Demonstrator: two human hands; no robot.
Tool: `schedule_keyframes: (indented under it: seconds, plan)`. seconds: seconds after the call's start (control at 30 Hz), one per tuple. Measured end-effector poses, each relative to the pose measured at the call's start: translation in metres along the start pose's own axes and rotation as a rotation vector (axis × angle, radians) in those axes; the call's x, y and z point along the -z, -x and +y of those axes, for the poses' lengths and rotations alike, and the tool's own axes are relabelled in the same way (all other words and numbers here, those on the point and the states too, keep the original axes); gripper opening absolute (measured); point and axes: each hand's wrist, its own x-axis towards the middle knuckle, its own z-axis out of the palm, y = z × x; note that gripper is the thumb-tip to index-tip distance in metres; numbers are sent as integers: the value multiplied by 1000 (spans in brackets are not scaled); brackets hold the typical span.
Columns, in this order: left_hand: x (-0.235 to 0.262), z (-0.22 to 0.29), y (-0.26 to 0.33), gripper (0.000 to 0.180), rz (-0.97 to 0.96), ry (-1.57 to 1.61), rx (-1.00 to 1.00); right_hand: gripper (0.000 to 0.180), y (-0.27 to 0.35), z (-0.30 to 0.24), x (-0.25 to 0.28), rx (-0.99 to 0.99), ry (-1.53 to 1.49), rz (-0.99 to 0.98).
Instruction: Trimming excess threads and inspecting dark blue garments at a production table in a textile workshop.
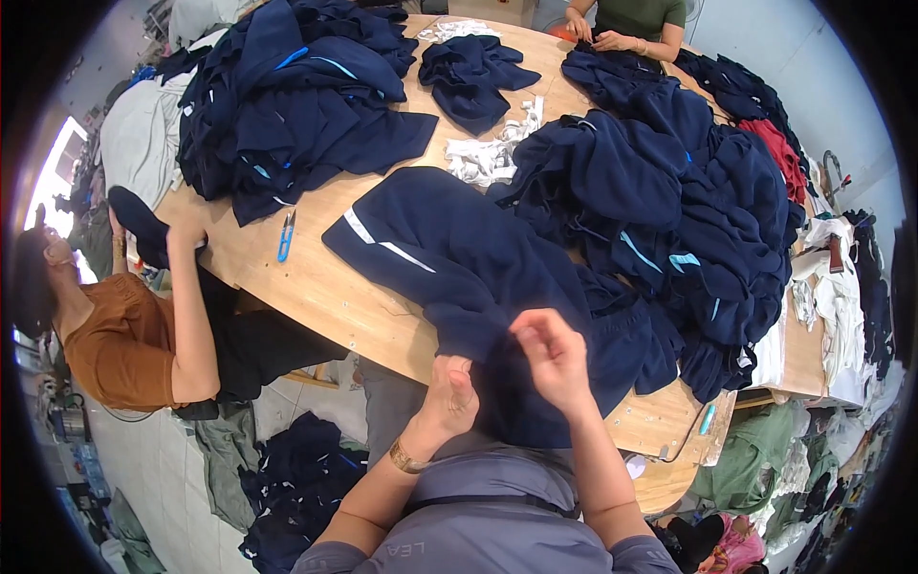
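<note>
A navy garment [430,225] with a white stripe near one end lies spread over the table edge before me and hangs down against my body. My left hand [451,394], with a gold-coloured band on its wrist, is closed at the garment's near edge with the thumb up; cloth between its fingers is partly hidden. Just right of it, my right hand [555,359] is raised over the dark cloth, thumb and fingertips drawn together in a pinch. Whatever that pinch holds is too small to make out.
Large navy garment piles stand at the left [306,115] and right [660,191] of the wooden table [258,268]. Blue thread snips [286,235] lie at left, white strips [483,158] between the piles. One person [134,335] sits left, another [636,29] works at the far side.
</note>
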Motion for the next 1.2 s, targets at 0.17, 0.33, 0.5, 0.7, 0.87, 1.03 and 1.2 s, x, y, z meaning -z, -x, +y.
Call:
schedule_keyframes:
  seconds: [0.17, 0.33, 0.5, 0.7, 0.87, 1.03, 1.2]
  plan:
    - [-1, -7, 5, 75, 59, 239, 158, 12, 4, 9, 16, -191, -874, 72]
    - [-2, 19, -20, 43, 206, 980, 487, 9, 13, -3, 20, -232, -604, -42]
    - [8, 23, -28, 16, 271, 1433, 866, 15, 20, -29, 15, -136, -334, -522]
    - [-2, 20, -25, 30, 332, 1355, 742, 44, 22, 2, 12, -186, -414, -180]
    - [-7, 26, -24, 26, 411, 1223, 546, 27, 15, -4, -3, 62, 227, -10]
    - [-16, 24, -18, 23, 427, 1095, 513, 20, 17, -4, -11, 8, 214, 102]
    - [-27, 21, -11, 13, 426, 975, 567, 25, 14, 0, -13, 219, 238, 144]
